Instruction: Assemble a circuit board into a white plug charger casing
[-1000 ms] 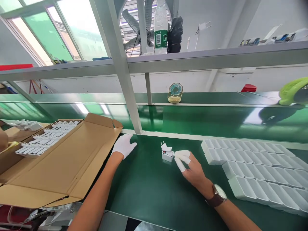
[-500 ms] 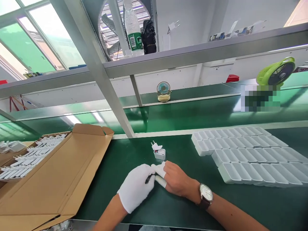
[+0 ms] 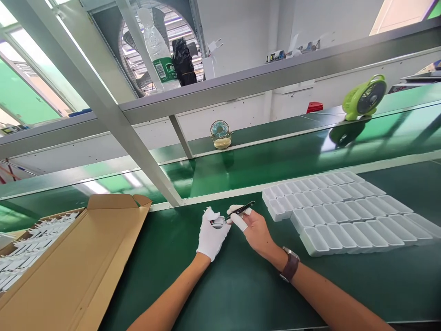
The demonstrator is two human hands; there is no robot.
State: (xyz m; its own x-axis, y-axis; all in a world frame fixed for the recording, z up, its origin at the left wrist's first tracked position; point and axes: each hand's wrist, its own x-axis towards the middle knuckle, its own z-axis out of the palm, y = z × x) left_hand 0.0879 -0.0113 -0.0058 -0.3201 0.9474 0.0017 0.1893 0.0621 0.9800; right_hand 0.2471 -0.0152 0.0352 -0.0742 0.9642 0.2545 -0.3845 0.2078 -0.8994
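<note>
My left hand [image 3: 212, 239], in a white glove, is closed around a small white charger housing [image 3: 218, 224] with a two-pin plug part at its top. White finger cots cover fingertips of my right hand [image 3: 253, 227], which pinches a pair of black tweezers [image 3: 241, 209]. Their tips point down-left to the housing's open end; whether they touch anything inside is too small to tell. Both hands meet above the green table [image 3: 241, 289], the left thumb close to the tweezer tips.
An open cardboard box [image 3: 99, 248] full of white plug chargers lies left. Rows of white divided trays [image 3: 339, 216] stand right. Behind are a metal frame post [image 3: 138, 151], a small teal fan [image 3: 220, 133], a green fan [image 3: 365, 97] and a shelf with a water bottle [image 3: 160, 55].
The charger, which stood on the table, is now in my left hand. Black tweezers now show in my right hand, and both hands have moved farther out. The camera view has shifted and tilted.
</note>
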